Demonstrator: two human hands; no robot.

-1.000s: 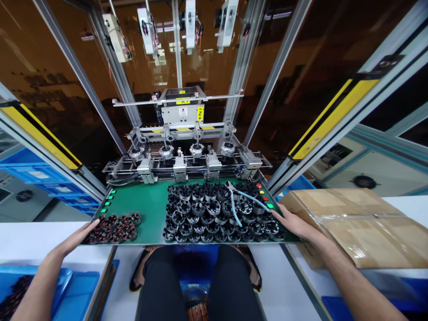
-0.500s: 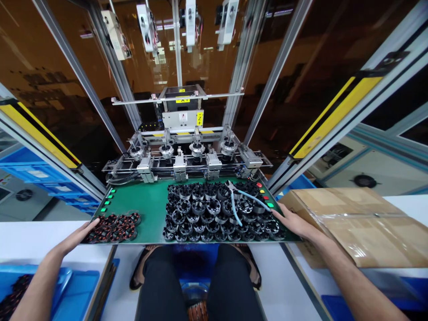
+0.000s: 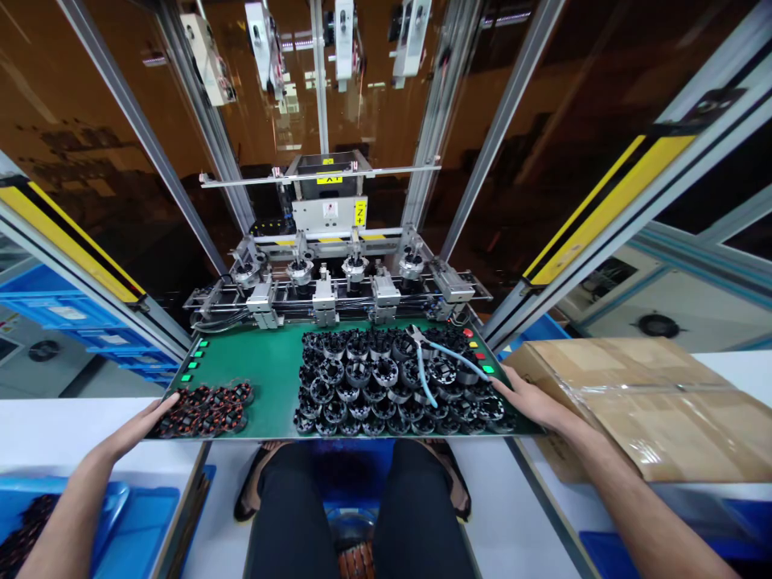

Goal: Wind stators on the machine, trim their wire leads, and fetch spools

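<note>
Left hand open at copper-wound coils, right hand open by black ring cores, nothing held: pre-pick stage, grasp needed.

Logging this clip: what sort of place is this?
Probably a factory assembly line: an automated station, yellow safety light curtains, and a green panel holding copper-wound coils and rows of black parts.

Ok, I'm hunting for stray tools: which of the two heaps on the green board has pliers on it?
The larger heap of dark slotted rings: blue-handled pliers lie across it; the smaller copper-wound heap has none.
</note>
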